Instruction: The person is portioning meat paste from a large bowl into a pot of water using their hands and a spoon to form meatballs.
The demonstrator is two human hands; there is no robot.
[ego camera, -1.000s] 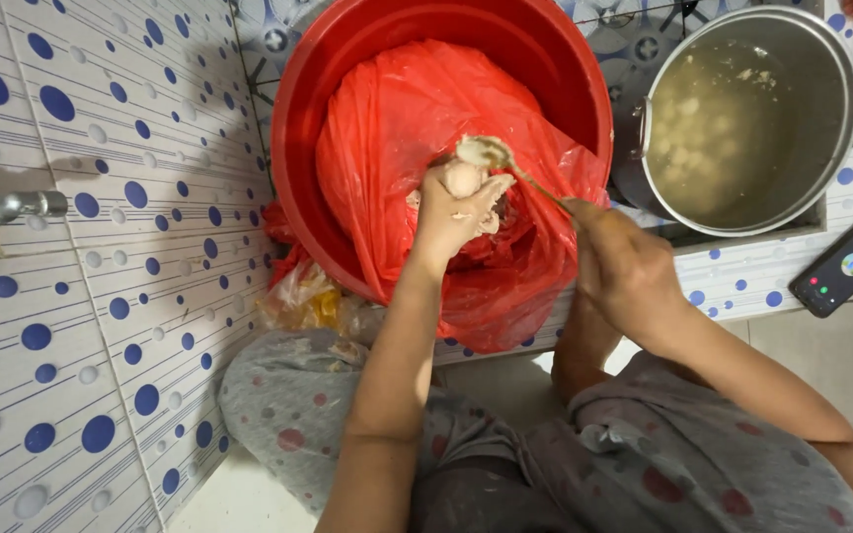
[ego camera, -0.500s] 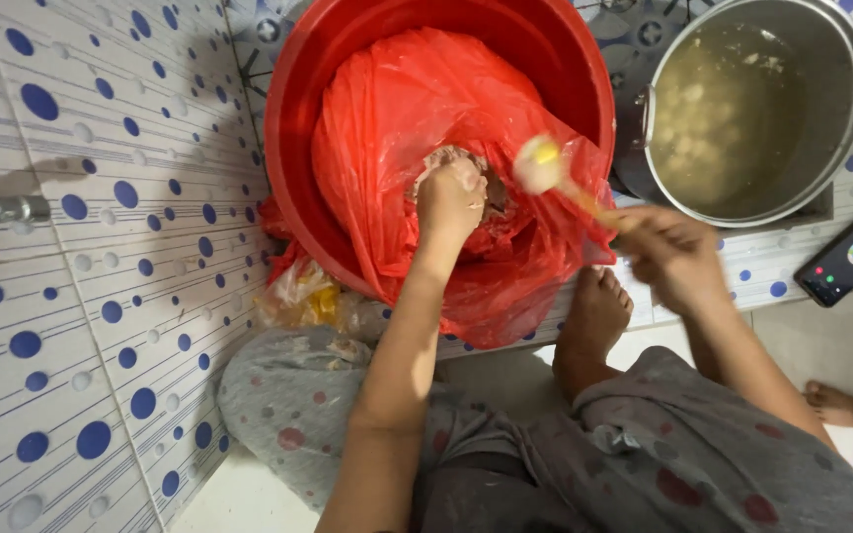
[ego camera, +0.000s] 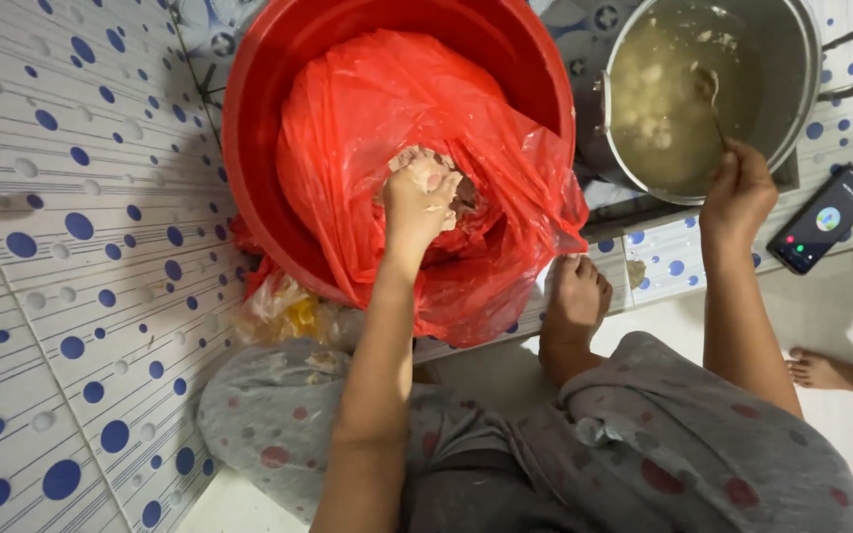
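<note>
A bag (ego camera: 387,128) sits inside a tub (ego camera: 249,168), with a lump of paste (ego camera: 436,173) in it. Right of the tub stands a pot (ego camera: 792,89) holding a spoon (ego camera: 708,89). A phone (ego camera: 826,219) lies on the floor right of the pot.

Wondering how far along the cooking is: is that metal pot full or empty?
Partly full: the metal pot holds cloudy broth with pale lumps, well below the rim.
</note>
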